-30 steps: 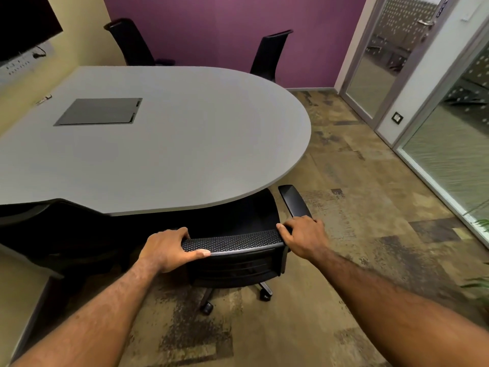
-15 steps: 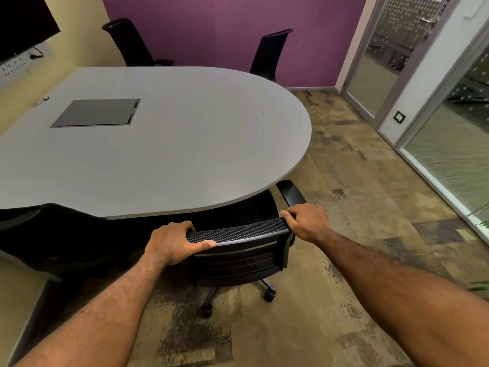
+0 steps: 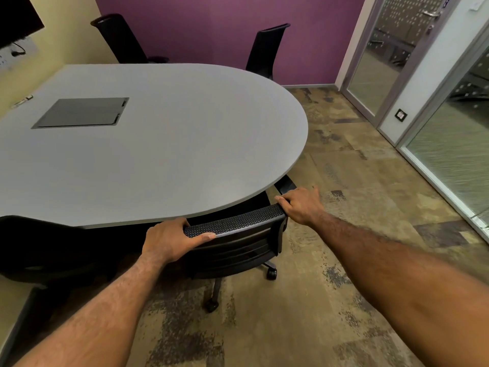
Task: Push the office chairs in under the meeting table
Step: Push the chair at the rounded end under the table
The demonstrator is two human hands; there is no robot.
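A black mesh-back office chair [image 3: 238, 239] stands at the near curved edge of the grey meeting table [image 3: 164, 144], its seat hidden under the tabletop and its right armrest tip just showing. My left hand [image 3: 169, 239] grips the left end of the chair's top rail. My right hand [image 3: 301, 205] holds the right end of the same rail. Another black chair [image 3: 34, 250] sits at the near left, partly under the table. Two more black chairs [image 3: 267, 49] [image 3: 119, 38] stand at the table's far side against the purple wall.
A dark hatch panel [image 3: 82, 112] is set in the tabletop. Glass partitions and a door [image 3: 391, 56] line the right side. Patterned brown carpet [image 3: 357, 181] spreads to the right and in front. A dark screen [image 3: 16, 17] hangs on the left wall.
The chair has rolled forward, further under the table, with both hands on its top rail. The armrest is now mostly hidden beneath the tabletop.
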